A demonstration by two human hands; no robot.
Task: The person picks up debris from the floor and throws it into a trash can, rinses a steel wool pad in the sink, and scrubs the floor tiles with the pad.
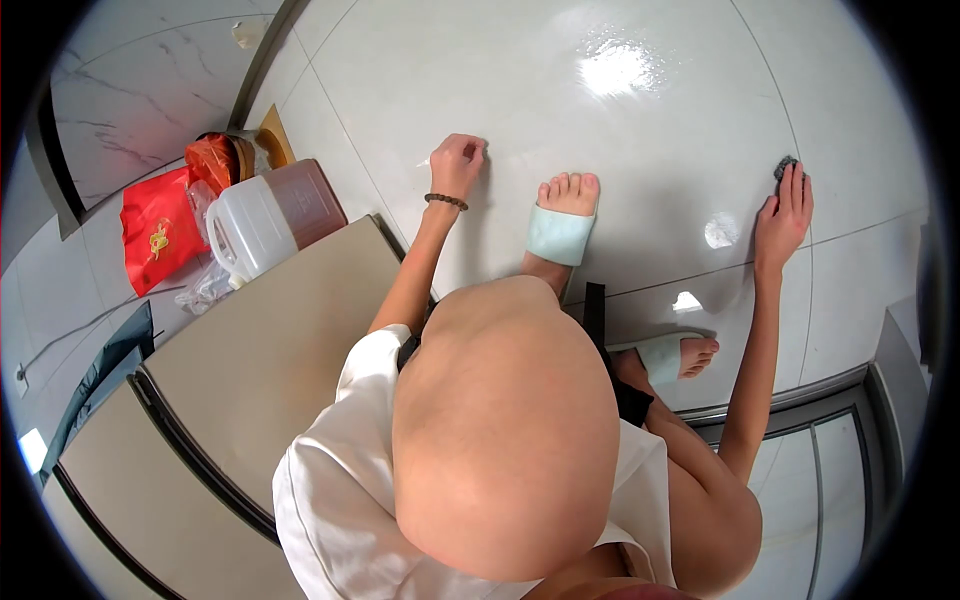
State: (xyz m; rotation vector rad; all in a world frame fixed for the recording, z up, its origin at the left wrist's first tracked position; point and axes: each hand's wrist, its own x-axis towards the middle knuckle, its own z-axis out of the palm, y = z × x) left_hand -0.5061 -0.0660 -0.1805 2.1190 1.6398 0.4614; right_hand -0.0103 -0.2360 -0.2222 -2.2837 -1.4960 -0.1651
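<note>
My right hand (784, 222) reaches out over the pale floor tiles (690, 120). Its fingertips hold a small dark grey scouring pad (786, 166), pressed against the floor by a tile joint. My left hand (459, 164), with a beaded bracelet (446, 201) at the wrist, is low over the floor on the other side. Its fingers are curled closed, and whatever may be in them is too small to make out. Between the hands are my feet in pale green slippers (556, 236), with a bare knee (510, 420) large in front.
At left, a beige refrigerator-like cabinet (270, 330) stands close to my left arm. Beyond it are a plastic jug (250, 228) and a red bag (157, 225). A door track (780, 405) runs at lower right. Shiny, wet-looking patches (620, 70) show on the floor.
</note>
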